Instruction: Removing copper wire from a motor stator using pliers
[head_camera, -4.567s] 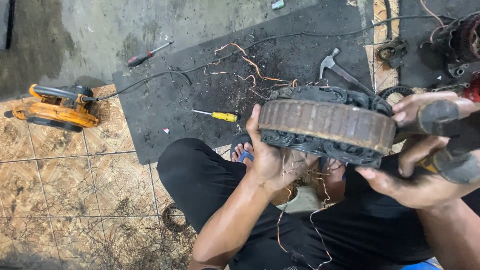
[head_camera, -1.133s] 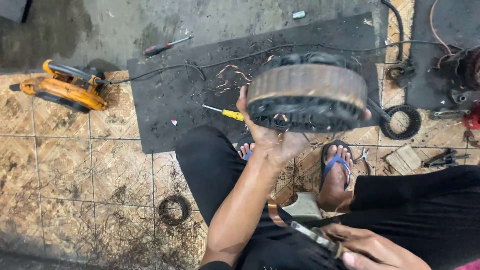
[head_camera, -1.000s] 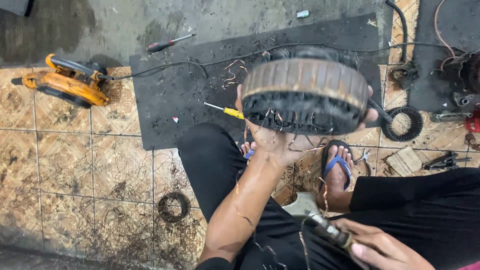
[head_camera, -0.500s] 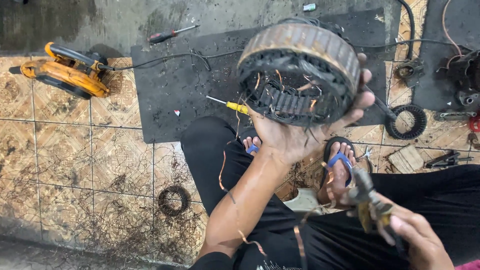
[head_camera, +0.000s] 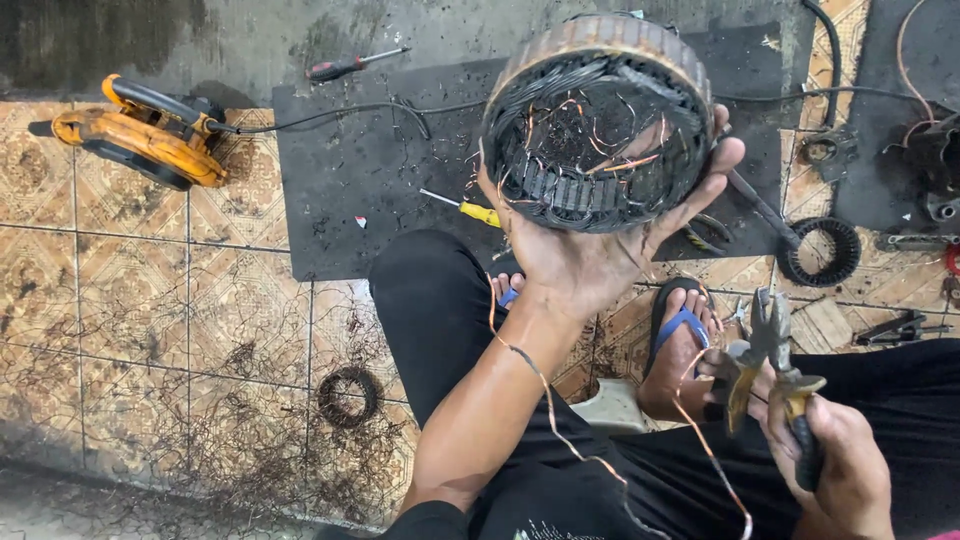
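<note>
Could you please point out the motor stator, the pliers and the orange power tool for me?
motor stator (head_camera: 598, 120): head view, on its copper windings.
pliers (head_camera: 770, 345): head view, near the pivot.
orange power tool (head_camera: 140, 135): head view, on its body.

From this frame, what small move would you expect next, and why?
Probably the right hand lifts the pliers back to the stator to grip another loose copper strand: the left hand holds it open side up, cut wire ends stick out, and one pulled wire hangs by the pliers.

Even soft daylight, sharp focus
</note>
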